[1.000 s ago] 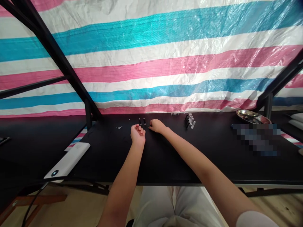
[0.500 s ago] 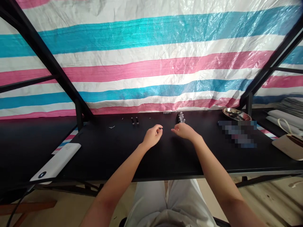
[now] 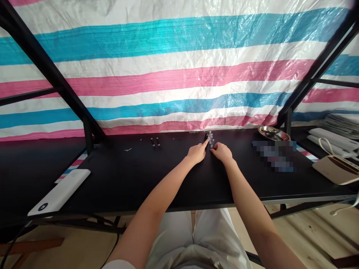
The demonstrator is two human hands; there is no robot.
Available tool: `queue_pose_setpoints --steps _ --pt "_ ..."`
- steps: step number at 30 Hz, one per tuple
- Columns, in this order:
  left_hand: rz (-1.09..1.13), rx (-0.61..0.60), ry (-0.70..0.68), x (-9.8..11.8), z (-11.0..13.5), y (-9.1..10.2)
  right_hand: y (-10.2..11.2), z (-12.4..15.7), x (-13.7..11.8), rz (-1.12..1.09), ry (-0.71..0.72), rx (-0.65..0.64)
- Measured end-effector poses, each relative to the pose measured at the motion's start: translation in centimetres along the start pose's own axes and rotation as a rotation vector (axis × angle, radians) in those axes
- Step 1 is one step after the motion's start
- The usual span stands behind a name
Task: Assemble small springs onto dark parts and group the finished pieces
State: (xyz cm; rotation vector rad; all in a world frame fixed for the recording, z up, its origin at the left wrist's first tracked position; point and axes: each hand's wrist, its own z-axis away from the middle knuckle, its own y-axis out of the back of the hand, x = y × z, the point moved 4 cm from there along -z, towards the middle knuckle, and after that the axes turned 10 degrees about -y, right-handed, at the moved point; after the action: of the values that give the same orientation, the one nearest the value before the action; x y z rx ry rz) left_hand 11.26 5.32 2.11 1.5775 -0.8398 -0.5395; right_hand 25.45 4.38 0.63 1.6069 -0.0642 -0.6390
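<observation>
A small cluster of clear plastic tube-like pieces [image 3: 210,136] with dark parts at its left side lies toward the back of the black table. My left hand [image 3: 197,152] reaches to it with the index finger stretched against its near left side. The other left fingers are curled, and whatever they hold is hidden. My right hand [image 3: 222,152] is closed at the cluster's near right side, thumb and fingertips pinched at a small clear plastic piece [image 3: 212,143]. Two slim dark tubes with clear ends [image 3: 155,142] lie side by side farther left.
A row of small metallic pieces [image 3: 193,132] lies at the table's back edge. A white curled strip [image 3: 128,150] is at left. A white power bank [image 3: 60,192] lies front left; a round metal dish [image 3: 273,133] and beige box [image 3: 335,169] are right. Striped sheeting [image 3: 179,82] hangs behind.
My left hand has moved right and away from me to the cluster; a small dark thing at its fingertips is out of sight. My right hand now pinches at the cluster's near side.
</observation>
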Motion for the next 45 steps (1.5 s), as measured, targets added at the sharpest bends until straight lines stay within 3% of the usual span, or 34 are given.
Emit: queue_pose_setpoints --steps 7,12,16,21,27,29,32,37,45 --pt "0.032 0.107 0.039 -0.1 -1.0 -0.1 -0.5 -0.3 -0.1 -0.031 -0.006 0.097" --pt "0.091 0.215 0.042 -0.1 -0.2 0.7 -0.7 -0.3 -0.3 -0.052 -0.02 0.127" --pt "0.146 0.358 0.06 -1.0 2.2 2.3 -0.7 -0.2 -0.4 -0.063 -0.023 0.138" --pt "0.394 0.574 0.112 -3.4 6.4 4.0 -0.8 -0.4 -0.5 -0.063 -0.018 0.146" --pt "0.883 0.704 0.371 -6.5 10.1 3.9 -0.7 0.2 -0.9 -0.057 -0.013 0.107" --pt "0.975 0.743 0.43 -6.8 10.6 4.0 -0.6 1.1 -1.6 -0.056 0.038 0.067" --pt "1.06 0.808 0.44 -6.7 10.8 4.4 -0.5 3.0 -3.6 -0.067 0.253 0.016" --pt "1.099 0.777 0.388 -5.4 10.5 4.8 -0.1 6.0 -6.5 -0.148 0.585 0.057" --pt "1.12 0.742 0.367 -4.5 10.5 5.0 -0.2 6.6 -7.0 -0.175 0.669 0.054"
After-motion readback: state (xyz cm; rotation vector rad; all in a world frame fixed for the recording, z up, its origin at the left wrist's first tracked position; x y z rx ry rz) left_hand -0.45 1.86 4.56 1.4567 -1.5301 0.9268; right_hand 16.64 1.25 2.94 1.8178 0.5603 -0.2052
